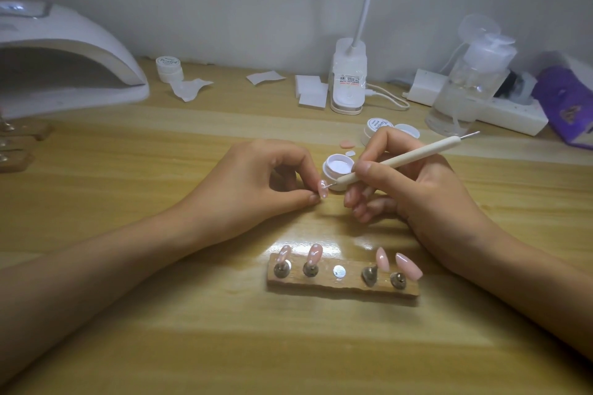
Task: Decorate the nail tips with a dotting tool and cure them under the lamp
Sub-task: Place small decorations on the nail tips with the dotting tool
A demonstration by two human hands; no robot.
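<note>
The left hand point(256, 184) pinches a small pink nail tip point(322, 188) between its fingers; the right hand point(407, 189) grips a white dotting tool point(398, 161), metal point touching that tip. An open white gel pot point(337, 171) sits just behind on the wooden tabletop point(192, 330).

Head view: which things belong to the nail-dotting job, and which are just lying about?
Job: nail tip pinched by left hand; dotting tool in right hand; open gel pot; tip holder; lamp.
Lying about: closed pot, wipes, pump bottle, power strip, purple pack.
</note>
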